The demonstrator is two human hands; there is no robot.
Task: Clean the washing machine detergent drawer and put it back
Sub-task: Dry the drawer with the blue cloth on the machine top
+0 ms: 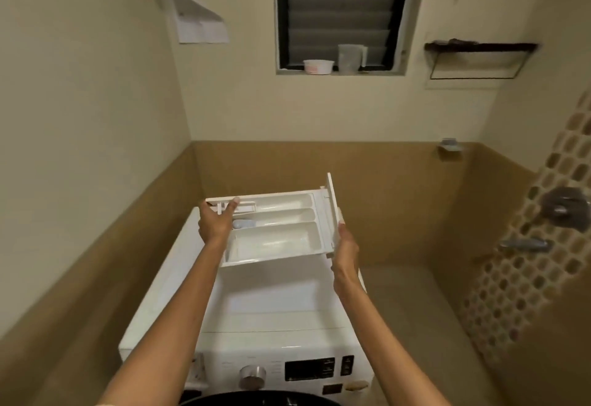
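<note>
The left hand [215,225] grips the back end of the detergent drawer [275,236], thumb hooked over its rim. The right hand [345,252] holds the drawer's front panel, with its fingers mostly hidden behind it. The drawer is held in the air above the washing machine [256,309], over the rear of its top. It is tilted, with the open compartments facing the camera. A pale blue insert [242,223] sits in the middle compartment. Above and behind the washing machine, a small tub [318,67] and a clear cup [349,58] stand on a window sill [371,71].
</note>
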